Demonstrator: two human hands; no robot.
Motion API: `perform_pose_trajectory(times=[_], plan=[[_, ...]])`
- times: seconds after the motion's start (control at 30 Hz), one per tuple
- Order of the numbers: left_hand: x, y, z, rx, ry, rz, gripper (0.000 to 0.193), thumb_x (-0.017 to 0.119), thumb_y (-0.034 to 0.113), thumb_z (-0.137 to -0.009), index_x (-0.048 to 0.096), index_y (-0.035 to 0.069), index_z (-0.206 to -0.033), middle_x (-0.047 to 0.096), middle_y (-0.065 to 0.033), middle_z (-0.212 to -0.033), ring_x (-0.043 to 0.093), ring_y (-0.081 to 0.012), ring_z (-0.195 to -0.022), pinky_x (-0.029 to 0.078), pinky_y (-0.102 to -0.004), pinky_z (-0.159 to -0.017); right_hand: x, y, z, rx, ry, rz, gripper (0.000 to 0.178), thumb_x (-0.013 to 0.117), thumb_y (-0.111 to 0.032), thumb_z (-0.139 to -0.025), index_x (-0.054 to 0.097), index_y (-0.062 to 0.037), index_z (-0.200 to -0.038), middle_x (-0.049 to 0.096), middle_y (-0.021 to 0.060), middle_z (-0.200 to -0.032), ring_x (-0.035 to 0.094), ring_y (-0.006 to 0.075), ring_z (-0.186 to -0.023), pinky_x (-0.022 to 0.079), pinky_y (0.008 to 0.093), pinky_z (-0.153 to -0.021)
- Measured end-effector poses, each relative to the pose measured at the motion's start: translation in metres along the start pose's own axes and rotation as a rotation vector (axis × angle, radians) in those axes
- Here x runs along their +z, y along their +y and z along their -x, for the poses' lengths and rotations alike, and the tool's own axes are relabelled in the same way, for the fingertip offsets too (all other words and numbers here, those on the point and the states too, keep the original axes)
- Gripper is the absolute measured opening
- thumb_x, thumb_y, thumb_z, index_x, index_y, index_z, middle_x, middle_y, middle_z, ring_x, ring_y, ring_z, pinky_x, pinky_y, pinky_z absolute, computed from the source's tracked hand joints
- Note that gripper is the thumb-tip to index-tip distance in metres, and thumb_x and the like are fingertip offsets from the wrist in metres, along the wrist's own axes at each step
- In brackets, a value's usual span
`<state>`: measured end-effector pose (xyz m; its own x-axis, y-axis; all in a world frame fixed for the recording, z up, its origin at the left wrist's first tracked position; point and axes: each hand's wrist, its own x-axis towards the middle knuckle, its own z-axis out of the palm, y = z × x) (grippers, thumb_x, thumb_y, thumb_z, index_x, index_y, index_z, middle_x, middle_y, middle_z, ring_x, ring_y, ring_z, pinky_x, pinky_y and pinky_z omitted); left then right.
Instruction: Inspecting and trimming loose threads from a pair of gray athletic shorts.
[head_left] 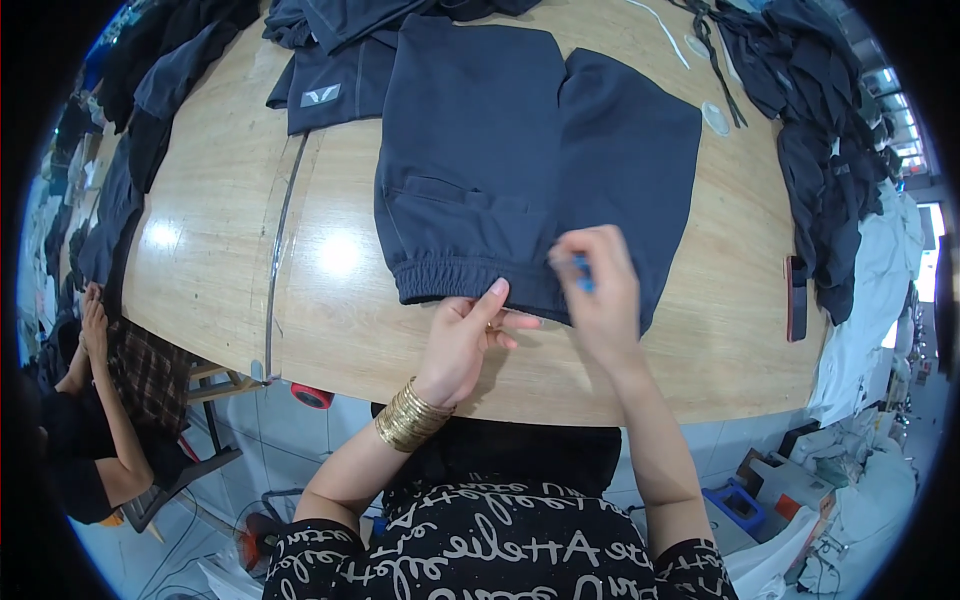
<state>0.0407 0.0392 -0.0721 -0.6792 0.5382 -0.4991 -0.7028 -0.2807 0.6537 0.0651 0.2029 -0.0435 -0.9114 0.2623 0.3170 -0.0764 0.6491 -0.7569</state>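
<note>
A pair of dark navy shorts (480,130) lies spread on the wooden table, its gathered elastic waistband (440,278) toward me. My left hand (470,335) pinches the waistband's near edge, thumb on top and fingers underneath. Just to the right, my right hand (605,285) is curled round a small blue object (583,272) over the waistband. Motion blur and the fingers hide most of that object, so its exact kind does not show.
More dark garments (340,80) are at the table's far side. Dark clothes (815,170) hang along the right edge, near a dark phone-like slab (796,298). At far left, a co-worker's hands (94,318) handle dark cloth. A seam (284,220) crosses the tabletop (215,210).
</note>
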Motion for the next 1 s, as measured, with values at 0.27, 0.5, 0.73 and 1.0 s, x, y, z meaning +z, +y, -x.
perform_pose_trajectory(times=[0.27, 0.5, 0.73, 1.0], plan=[[-0.009, 0.012, 0.04, -0.296, -0.441, -0.338, 0.035, 0.05, 0.028, -0.092, 0.054, 0.008, -0.121, 0.059, -0.0087, -0.116, 0.065, -0.0151, -0.083, 0.051, -0.0212, -0.059, -0.163, 0.043, 0.031, 0.569, 0.796, -0.075, 0.011, 0.056, -0.02, -0.089, 0.056, -0.0095, -0.092, 0.044, -0.0059, -0.069, 0.036, 0.0041, -0.057, 0.028, 0.0194, -0.05], [0.005, 0.068, 0.024, 0.269, -0.367, -1.075, 0.027, 0.056, 0.015, -0.088, 0.06, 0.011, -0.115, 0.063, -0.0064, -0.107, 0.061, -0.0152, -0.092, 0.049, -0.0275, -0.075, -0.15, 0.012, 0.045, 0.319, 0.37, 0.523, 0.034, 0.059, -0.008, -0.082, 0.059, -0.0093, -0.116, 0.054, 0.003, -0.08, 0.051, 0.0131, -0.075, 0.041, 0.0276, -0.071], [-0.032, 0.04, -0.009, 0.784, 0.024, -1.916, 0.056, 0.059, 0.032, -0.083, 0.041, 0.014, -0.134, 0.035, -0.0062, -0.14, 0.03, -0.0246, -0.13, 0.019, -0.0433, -0.107, -0.072, 0.029, 0.076, 0.319, -0.157, 0.524, 0.039, 0.07, -0.015, -0.072, 0.062, -0.0199, -0.11, 0.048, 0.0029, -0.075, 0.055, 0.016, -0.064, 0.045, 0.029, -0.055], [-0.038, 0.045, -0.01, 0.746, 0.019, -1.872, 0.064, 0.062, 0.04, -0.079, 0.041, 0.015, -0.134, 0.035, -0.0057, -0.141, 0.029, -0.0229, -0.132, 0.02, -0.0419, -0.108, -0.079, 0.035, 0.084, 0.346, -0.08, 0.417, 0.039, 0.07, -0.027, -0.074, 0.061, -0.0185, -0.11, 0.051, 0.0013, -0.075, 0.055, 0.0132, -0.063, 0.045, 0.0263, -0.053]])
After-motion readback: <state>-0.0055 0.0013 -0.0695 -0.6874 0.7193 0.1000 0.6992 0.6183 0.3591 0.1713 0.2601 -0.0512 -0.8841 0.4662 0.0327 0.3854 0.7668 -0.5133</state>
